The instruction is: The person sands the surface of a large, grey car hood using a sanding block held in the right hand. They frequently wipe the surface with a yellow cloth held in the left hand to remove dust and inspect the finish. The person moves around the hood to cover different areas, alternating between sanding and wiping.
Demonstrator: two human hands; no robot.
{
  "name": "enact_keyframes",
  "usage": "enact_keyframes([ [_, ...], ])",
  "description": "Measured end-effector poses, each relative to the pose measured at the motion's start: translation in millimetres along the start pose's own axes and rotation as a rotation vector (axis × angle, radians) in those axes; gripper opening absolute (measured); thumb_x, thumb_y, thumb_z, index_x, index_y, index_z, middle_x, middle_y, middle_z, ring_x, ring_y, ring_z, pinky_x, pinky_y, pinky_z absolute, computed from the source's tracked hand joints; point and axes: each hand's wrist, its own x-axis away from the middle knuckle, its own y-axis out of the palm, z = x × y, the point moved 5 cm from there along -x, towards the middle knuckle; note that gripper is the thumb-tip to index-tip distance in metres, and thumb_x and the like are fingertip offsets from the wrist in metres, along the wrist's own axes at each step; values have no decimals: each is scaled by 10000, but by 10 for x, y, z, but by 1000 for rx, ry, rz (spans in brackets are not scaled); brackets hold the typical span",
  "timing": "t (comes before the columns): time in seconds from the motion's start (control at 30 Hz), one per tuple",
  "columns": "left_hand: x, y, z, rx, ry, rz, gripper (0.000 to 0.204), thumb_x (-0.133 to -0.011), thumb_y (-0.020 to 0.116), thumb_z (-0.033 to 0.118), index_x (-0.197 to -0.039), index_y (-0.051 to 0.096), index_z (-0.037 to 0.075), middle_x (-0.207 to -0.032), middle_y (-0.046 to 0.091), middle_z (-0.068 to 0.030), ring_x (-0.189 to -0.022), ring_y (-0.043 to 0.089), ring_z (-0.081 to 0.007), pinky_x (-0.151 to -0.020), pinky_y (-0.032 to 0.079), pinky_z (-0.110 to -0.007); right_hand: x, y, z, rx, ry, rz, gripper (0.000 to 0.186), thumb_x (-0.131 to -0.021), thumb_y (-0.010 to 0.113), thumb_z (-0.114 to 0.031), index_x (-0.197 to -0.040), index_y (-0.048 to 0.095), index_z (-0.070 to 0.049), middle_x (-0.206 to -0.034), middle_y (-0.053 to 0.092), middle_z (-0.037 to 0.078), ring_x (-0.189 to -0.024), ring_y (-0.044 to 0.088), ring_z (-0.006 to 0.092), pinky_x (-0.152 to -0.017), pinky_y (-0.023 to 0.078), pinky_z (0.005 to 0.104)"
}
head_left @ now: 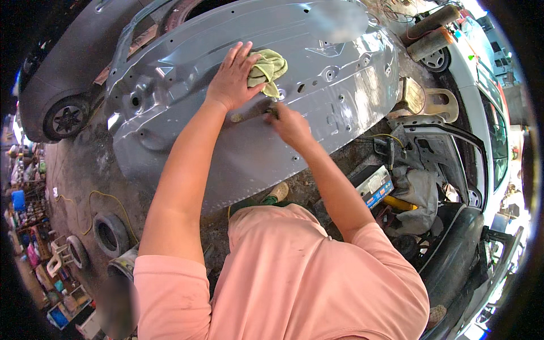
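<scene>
A large grey metal car body panel (249, 147) with holes and pressed ridges lies in front of me. My left hand (229, 79) is over its middle, fingers extended, with a crumpled yellow-green cloth (267, 71) caught between thumb and forefinger. Just to the right and nearer to me, my right hand (292, 127) is closed close to the panel's surface. Something small and dark shows at its fingertips, too hidden to name.
A dark grey car (68, 68) stands at the left, a white car (484, 107) at the right. Loose tyres (110, 233) and a yellow hose lie on the floor at left. By my right arm are a car battery (374, 187), a plastic chair (442, 105) and a detached car door (439, 150).
</scene>
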Motion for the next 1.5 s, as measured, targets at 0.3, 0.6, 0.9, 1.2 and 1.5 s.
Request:
enact_keyframes([
  [0.3, 1, -53, 9, 15, 6, 16, 810, -888, 772, 435, -1558, 391, 183, -1680, 342, -109, -1576, 278, -360, -1294, 278, -486, -433, -454, 951, -482, 239, 39, 288, -940, 794, -300, -1068, 712, -56, -747, 722, 84, -610, 701, 165, -558, 549, 334],
  [0.6, -36, 12, -14, -8, 29, -10, 831, -898, 738, 533, -1565, 361, 211, -1687, 320, -97, -1571, 278, -341, -1295, 277, -488, -116, 114, 552, -513, 317, -31, 287, -955, 782, -258, -1099, 708, -21, -707, 683, 51, -532, 641, 139, -477, 504, 298],
  [0.9, -92, 3, 58, 34, 26, -20, 837, -864, 794, 426, -1552, 385, 179, -1692, 327, -106, -1564, 291, -375, -1288, 284, -513, -917, -1363, 2331, -577, 405, 256, 275, -953, 770, -209, -1116, 737, 10, -687, 696, 73, -536, 623, 138, -483, 485, 327],
  [1.2, -32, -32, -7, -1, 18, -48, 841, -885, 755, 501, -1571, 354, 222, -1700, 300, -86, -1573, 274, -342, -1306, 260, -501, -474, -667, 1257, -476, 278, -90, 337, -913, 812, -238, -1145, 736, -6, -711, 698, 70, -561, 648, 143, -513, 536, 312],
  [1.5, -95, -8, 47, 7, 26, -37, 850, -879, 755, 507, -1573, 346, 238, -1700, 303, -77, -1571, 283, -341, -1305, 258, -514, -1029, -1534, 2753, -664, 475, 220, 236, -970, 767, -263, -1068, 711, -55, -683, 640, 14, -496, 532, 71, -416, 377, 242],
])
